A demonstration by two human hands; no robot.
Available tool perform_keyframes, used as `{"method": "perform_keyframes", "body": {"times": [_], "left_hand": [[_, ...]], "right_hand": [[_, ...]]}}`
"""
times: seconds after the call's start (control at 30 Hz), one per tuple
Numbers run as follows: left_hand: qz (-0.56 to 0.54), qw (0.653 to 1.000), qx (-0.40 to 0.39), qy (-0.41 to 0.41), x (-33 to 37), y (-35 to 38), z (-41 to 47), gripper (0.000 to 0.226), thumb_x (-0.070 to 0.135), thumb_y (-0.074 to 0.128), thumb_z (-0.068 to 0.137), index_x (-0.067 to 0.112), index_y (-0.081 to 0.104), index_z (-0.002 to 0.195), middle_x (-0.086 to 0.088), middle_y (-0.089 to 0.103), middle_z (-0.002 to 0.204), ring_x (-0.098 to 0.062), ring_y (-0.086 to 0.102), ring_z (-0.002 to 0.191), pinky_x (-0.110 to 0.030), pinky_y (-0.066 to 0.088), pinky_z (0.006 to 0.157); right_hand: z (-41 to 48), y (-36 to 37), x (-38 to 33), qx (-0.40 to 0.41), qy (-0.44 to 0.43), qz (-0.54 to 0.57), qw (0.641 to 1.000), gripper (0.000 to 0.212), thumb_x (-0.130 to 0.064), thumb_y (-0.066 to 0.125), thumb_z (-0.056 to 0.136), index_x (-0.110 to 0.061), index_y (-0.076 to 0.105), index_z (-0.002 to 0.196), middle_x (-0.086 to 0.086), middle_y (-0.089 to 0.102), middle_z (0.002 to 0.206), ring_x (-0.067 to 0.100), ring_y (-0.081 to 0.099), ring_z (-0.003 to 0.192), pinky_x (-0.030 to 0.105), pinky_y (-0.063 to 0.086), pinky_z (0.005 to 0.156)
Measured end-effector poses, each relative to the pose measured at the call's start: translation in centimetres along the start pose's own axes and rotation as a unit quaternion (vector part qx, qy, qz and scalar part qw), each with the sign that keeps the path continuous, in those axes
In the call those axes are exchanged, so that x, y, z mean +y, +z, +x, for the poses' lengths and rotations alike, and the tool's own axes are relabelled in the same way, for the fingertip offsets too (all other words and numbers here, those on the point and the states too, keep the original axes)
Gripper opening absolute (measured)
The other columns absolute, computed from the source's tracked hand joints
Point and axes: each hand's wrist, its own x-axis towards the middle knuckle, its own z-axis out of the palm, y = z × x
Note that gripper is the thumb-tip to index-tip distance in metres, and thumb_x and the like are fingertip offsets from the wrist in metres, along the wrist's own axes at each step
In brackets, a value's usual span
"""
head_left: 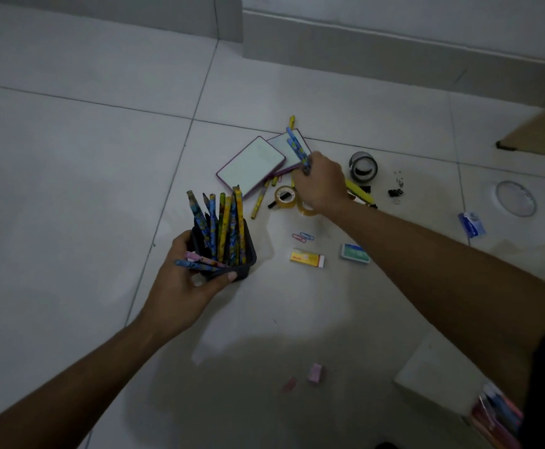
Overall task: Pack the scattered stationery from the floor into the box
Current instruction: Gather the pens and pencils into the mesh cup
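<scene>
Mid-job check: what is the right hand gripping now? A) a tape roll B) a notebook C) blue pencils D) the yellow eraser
C: the right hand is curled round blue pencils that stick out above the notebooks, while the yellow eraser and amber tape roll lie on the floor.

Both hands busy over scattered stationery.
Left hand (185,281) grips the pencil-filled black box (250,254) at 8 o'clock; right hand (322,184) holds blue pencils (295,144) toward 12 o'clock, over two notepads (251,165).
</scene>
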Motion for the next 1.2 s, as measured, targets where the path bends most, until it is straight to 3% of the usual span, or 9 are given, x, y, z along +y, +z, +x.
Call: {"method": "perform_keyframes", "body": {"times": [0.1,0.27,0.33,0.43,0.57,0.73,0.8,1.03,1.2], "left_hand": [[0.004,1.0,-0.008,0.003,0.1,-0.6,-0.1,0.068,0.016,0.082,0.07,0.043,0.041,0.117,0.014,0.062,0.116,0.001,0.06,0.106,-0.013,0.051,0.085],[0.004,1.0,-0.003,0.003,-0.1,-1.5,-0.3,0.072,0.016,0.082,0.069,0.039,0.04,0.123,0.023,0.06,0.115,0.011,0.058,0.104,-0.004,0.046,0.081],[0.003,1.0,-0.002,0.007,-0.3,-1.6,-0.4,0.071,0.018,0.081,0.069,0.041,0.04,0.122,0.027,0.06,0.113,0.013,0.057,0.103,-0.003,0.045,0.081],[0.005,1.0,-0.012,0.01,-0.7,-1.7,-0.7,0.072,0.019,0.081,0.07,0.026,0.042,0.129,0.021,0.06,0.117,0.01,0.058,0.105,-0.005,0.046,0.084],[0.008,1.0,-0.025,0.011,-1.3,-2.1,-0.9,0.075,0.022,0.082,0.069,0.021,0.043,0.133,0.017,0.061,0.12,0.004,0.059,0.108,-0.01,0.048,0.089],[0.006,1.0,-0.026,0.013,-1.1,-2.3,-0.1,0.074,0.023,0.082,0.071,0.021,0.043,0.134,0.014,0.062,0.121,0.0,0.059,0.111,-0.023,0.05,0.095],[0.002,0.999,-0.034,0.017,-1.0,-2.2,0.1,0.074,0.023,0.081,0.072,0.022,0.042,0.135,0.012,0.062,0.123,-0.003,0.059,0.113,-0.029,0.051,0.097],[-0.012,0.999,-0.032,0.012,-0.7,-1.2,0.2,0.076,0.021,0.082,0.071,0.027,0.04,0.134,0.019,0.059,0.122,0.004,0.057,0.111,-0.017,0.048,0.094],[-0.024,0.999,-0.027,0.006,-0.7,-1.0,0.2,0.075,0.018,0.082,0.071,0.03,0.039,0.131,0.023,0.059,0.119,0.007,0.057,0.108,-0.011,0.047,0.089]], "right_hand": [[2.5,1.1,-1.9,-0.036,0.076,-0.036,0.996,0.02,-0.018,0.053,0.089,-0.006,0.062,0.102,0.015,0.065,0.101,0.032,0.063,0.09,0.031,0.046,0.065],[4.3,2.4,-2.7,0.024,0.084,-0.019,0.996,0.024,-0.014,0.054,0.086,-0.018,0.064,0.108,0.009,0.066,0.108,0.031,0.064,0.097,0.031,0.049,0.071],[4.5,3.1,-2.4,0.041,0.106,-0.011,0.993,0.027,-0.023,0.056,0.089,-0.017,0.06,0.115,0.01,0.062,0.116,0.032,0.062,0.102,0.033,0.048,0.076],[4.2,3.9,-2.1,-0.002,0.153,-0.042,0.987,0.054,-0.05,0.056,0.09,-0.01,0.049,0.125,0.015,0.049,0.127,0.033,0.057,0.108,0.036,0.044,0.077],[4.0,4.7,-2.7,-0.01,0.126,-0.092,0.988,0.069,-0.063,0.05,0.087,-0.009,0.043,0.13,0.015,0.044,0.13,0.034,0.055,0.111,0.038,0.042,0.076],[4.3,4.3,-3.6,-0.04,0.115,-0.116,0.986,0.033,-0.028,0.059,0.09,-0.008,0.057,0.117,0.014,0.059,0.12,0.033,0.061,0.106,0.032,0.043,0.073],[4.3,3.9,-3.8,-0.045,0.124,-0.1,0.986,0.03,-0.022,0.059,0.088,-0.007,0.059,0.114,0.014,0.061,0.118,0.034,0.062,0.104,0.031,0.044,0.071],[3.5,3.3,-2.4,-0.079,0.129,-0.088,0.985,0.042,-0.039,0.051,0.09,-0.005,0.061,0.113,0.015,0.063,0.111,0.031,0.06,0.092,0.028,0.04,0.067],[3.2,4.0,-3.0,-0.09,0.115,-0.095,0.985,0.037,-0.037,0.054,0.093,-0.006,0.061,0.112,0.013,0.062,0.111,0.032,0.062,0.095,0.028,0.043,0.067]]}}
